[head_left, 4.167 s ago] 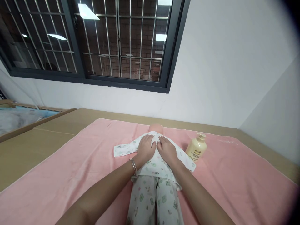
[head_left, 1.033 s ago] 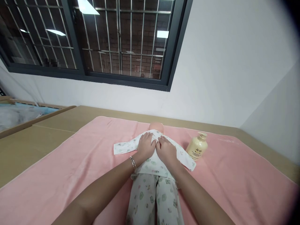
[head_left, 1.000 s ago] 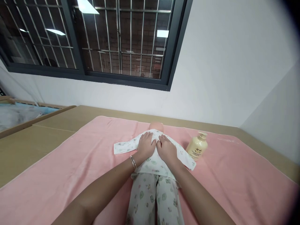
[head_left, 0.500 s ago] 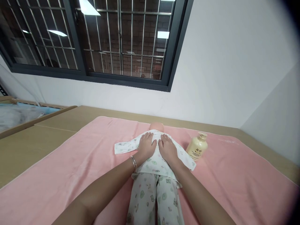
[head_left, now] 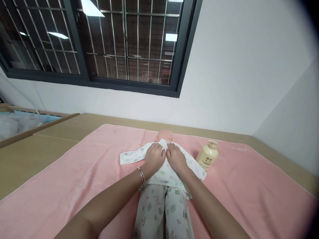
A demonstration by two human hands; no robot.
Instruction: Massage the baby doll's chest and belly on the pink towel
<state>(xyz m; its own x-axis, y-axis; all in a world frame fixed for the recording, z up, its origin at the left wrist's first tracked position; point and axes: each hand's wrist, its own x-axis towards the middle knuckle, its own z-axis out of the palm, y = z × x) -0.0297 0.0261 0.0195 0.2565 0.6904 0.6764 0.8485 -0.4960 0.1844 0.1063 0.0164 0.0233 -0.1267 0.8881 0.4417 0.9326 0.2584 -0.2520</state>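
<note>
A baby doll [head_left: 164, 135] lies on a pink blanket [head_left: 87, 172], its head toward the wall. It wears a white printed top [head_left: 164, 176] and matching printed trousers [head_left: 149, 210]. On the left of the chest rests my left hand [head_left: 155, 157], palm down, with bangles at the wrist. My right hand [head_left: 176, 157] lies palm down on the other side of the chest. The fingers of both hands are slightly bent over the fabric, and the two thumbs nearly meet at the middle. The palms' undersides are hidden.
A pale yellow lotion bottle [head_left: 208, 155] stands right of the doll, close to its sleeve. The blanket covers a wooden tabletop [head_left: 57, 127] that meets a white wall [head_left: 224, 76]. At far left a wooden-edged compartment [head_left: 27, 121] holds plastic-wrapped items. Above is a barred window [head_left: 129, 43].
My hands have moved slightly closer together on the doll's chest, and their fingers are more bent. The whole view has shifted a little.
</note>
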